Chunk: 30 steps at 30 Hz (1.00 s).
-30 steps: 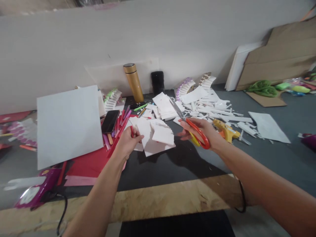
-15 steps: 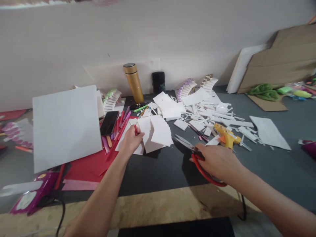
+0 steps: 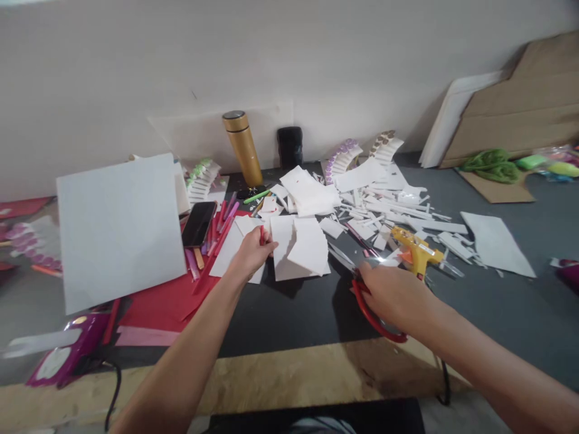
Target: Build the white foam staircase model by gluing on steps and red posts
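Observation:
My left hand (image 3: 252, 254) is closed, with a small red piece (image 3: 262, 235), perhaps rolled paper, standing up between its fingers. Its fingertips come up to the left edge of some white cards (image 3: 310, 244); the top card has a scalloped right edge. White sheets (image 3: 226, 253) lie under and left of this hand. My right hand (image 3: 393, 295) grips scissors (image 3: 371, 310) with red handles. Their blades point up and left, the tips close to the right side of the cards. How far the blades are parted is hard to see.
White scraps (image 3: 380, 205) and a yellow glue gun (image 3: 418, 250) lie to the right. A gold flask (image 3: 244, 147) stands by the wall. Left are a phone (image 3: 199, 224), red paper (image 3: 156, 304), a large white board (image 3: 120, 232) and a purple packet (image 3: 67, 349).
My left hand has moved a little to the right, and the white cards have shifted right with it, away from the sheets at left. The scissors stay in my right hand.

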### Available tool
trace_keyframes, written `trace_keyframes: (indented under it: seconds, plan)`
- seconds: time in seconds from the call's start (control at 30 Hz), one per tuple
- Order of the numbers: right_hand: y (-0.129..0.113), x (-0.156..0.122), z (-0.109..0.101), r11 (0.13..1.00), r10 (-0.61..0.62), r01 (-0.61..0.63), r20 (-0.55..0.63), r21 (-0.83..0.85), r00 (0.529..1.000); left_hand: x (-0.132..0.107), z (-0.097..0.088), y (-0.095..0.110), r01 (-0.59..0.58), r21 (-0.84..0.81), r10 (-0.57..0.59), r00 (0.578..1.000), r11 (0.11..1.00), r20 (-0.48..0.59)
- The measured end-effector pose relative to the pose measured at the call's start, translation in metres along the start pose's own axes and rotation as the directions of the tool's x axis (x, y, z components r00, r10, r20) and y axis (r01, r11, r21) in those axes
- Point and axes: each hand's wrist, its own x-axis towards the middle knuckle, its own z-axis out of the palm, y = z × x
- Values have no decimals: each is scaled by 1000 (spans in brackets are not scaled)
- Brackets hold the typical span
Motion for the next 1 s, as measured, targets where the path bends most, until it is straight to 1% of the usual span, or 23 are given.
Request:
trace_keyframes:
  seconds: [0.1,0.17,0.3,0.37,0.43,0.5,0.53,0.63,0.7,0.73,0.87,1.0]
  plan:
    - [1,1,-3,999,-32,33,36,-1,999,9,6,-1,-20,75,22,1000,997,-17]
    - [2,0,-4,998,-61,61,48,-1,997,10,9,1,-41,138,45,999,990,-26]
    - [9,-4,-10,993,-112,114,60,-36,992,2,14,10,-110,278,132,990,954,-59]
    - [14,-3,-13,990,-135,137,55,-45,989,-4,16,15,-159,386,197,979,909,-62]
    - [17,0,-14,987,-154,154,3,-36,988,-9,18,18,-188,518,251,967,835,-54]
    - [18,6,-13,987,-159,159,-98,1,982,-11,18,18,-196,612,279,959,767,-43]
    - [17,10,-11,987,-155,161,-162,26,974,-11,18,17,-198,631,285,958,750,-38]
    - [9,22,-2,982,-144,178,-352,63,925,-9,18,15,-224,665,308,951,712,-10]
    - [2,30,3,977,-160,206,-428,63,890,-8,19,15,-244,678,323,946,694,11]
    - [-1,33,5,973,-164,218,-440,74,883,-8,19,16,-250,679,328,945,690,15]
    - [-11,43,8,957,-137,232,-434,175,891,-8,22,18,-249,660,322,947,709,11]
    - [-17,41,6,956,-93,201,-428,215,899,-13,25,18,-259,639,315,949,725,27]
